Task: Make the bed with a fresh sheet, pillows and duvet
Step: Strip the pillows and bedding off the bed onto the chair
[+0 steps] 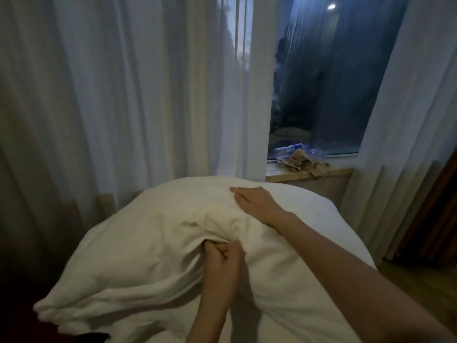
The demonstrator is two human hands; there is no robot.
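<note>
A: Where's the pillow (pixel 153 243)?
B: On the bed (pixel 321 219), bulky and white, in front of the curtains (pixel 123 95)
A: And the hands?
B: The left hand (pixel 223 258) has its fingers (pixel 217 247) curled, pinching a fold of the case near the middle. The right hand (pixel 256 200) lies flat on top, fingers straight, pressing the far edge near the windowsill (pixel 333 172)

My left hand (pixel 223 259) and right hand (pixel 257 200) are both bare, with no gloves, rings or watch on what shows of them. My forearms are uncovered too, with no sleeve or cuff reaching into view on either side. My fingernails are short and plain where I can see them.
</note>
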